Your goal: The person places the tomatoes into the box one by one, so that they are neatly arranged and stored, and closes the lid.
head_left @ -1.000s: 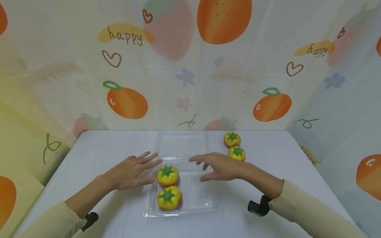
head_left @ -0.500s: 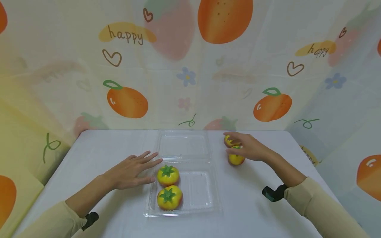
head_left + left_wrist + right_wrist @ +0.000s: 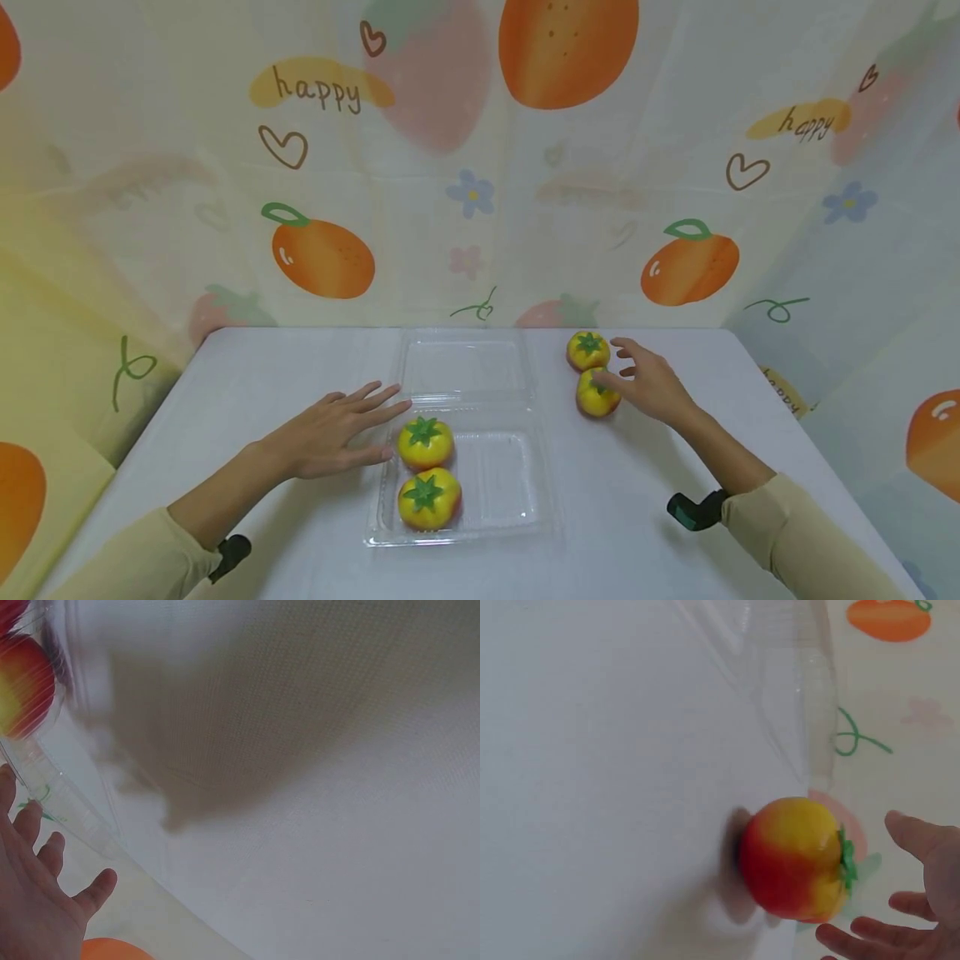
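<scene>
A clear plastic clamshell box (image 3: 498, 483) lies with its lid (image 3: 465, 362) folded back. Two yellow-and-red toy persimmons with green star-shaped tops fill its left side, a rear one (image 3: 425, 442) and a front one (image 3: 430, 500). My left hand (image 3: 330, 433) spreads its fingers at the box's left edge, holding nothing. Two more persimmons, a far one (image 3: 588, 351) and a near one (image 3: 597, 393), stand together at the back right. Just right of them is my right hand (image 3: 648, 383), fingers apart, thumb overlapping the near one. The right wrist view shows a gap between hand and persimmon (image 3: 795, 859).
A white cloth covers the table (image 3: 300, 358). Behind it hangs a fruit-printed curtain (image 3: 510, 225), with further cloth at both sides. A dark wrist-worn device (image 3: 696, 510) juts from under the right sleeve, and another (image 3: 231, 557) from the left.
My right hand has moved from above the box to the back right, passing over the two loose persimmons and then shifting to their right side. My left hand stays put.
</scene>
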A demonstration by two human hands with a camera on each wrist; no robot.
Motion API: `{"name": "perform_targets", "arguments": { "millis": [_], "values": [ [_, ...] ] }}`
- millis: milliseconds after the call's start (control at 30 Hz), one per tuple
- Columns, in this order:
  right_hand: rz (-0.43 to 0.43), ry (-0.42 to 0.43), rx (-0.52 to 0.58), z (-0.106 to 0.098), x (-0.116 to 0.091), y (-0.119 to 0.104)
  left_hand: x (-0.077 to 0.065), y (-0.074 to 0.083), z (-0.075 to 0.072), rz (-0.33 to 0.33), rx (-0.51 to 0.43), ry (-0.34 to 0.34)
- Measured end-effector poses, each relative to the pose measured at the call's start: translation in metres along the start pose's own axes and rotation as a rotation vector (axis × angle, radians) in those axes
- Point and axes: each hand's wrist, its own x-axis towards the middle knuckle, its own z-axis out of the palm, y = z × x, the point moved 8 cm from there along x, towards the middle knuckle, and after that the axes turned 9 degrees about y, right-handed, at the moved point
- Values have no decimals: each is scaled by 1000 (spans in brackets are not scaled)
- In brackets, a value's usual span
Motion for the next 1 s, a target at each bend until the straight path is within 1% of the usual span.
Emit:
{"name": "perform_targets", "arguments": {
  "millis": [133, 333, 500, 733, 900, 1000],
  "values": [
    [50, 44, -25, 3, -5, 11, 0, 0, 0, 1, -1, 1],
    [96, 67, -53, 13, -14, 21, 0, 1, -1, 2, -3, 2],
    [116, 86, -62, 21, -18, 26, 0, 1, -1, 0, -12, 4],
    [92, 107, -43, 27, -19, 24, -1, 0, 0, 1, -5, 8],
    [75, 96, -10, 26, -18, 19, -1, -2, 0, -2, 3, 12],
    [72, 76, 13, 26, -18, 17, 0, -1, 0, 8, 9, 14]
  ]
}}
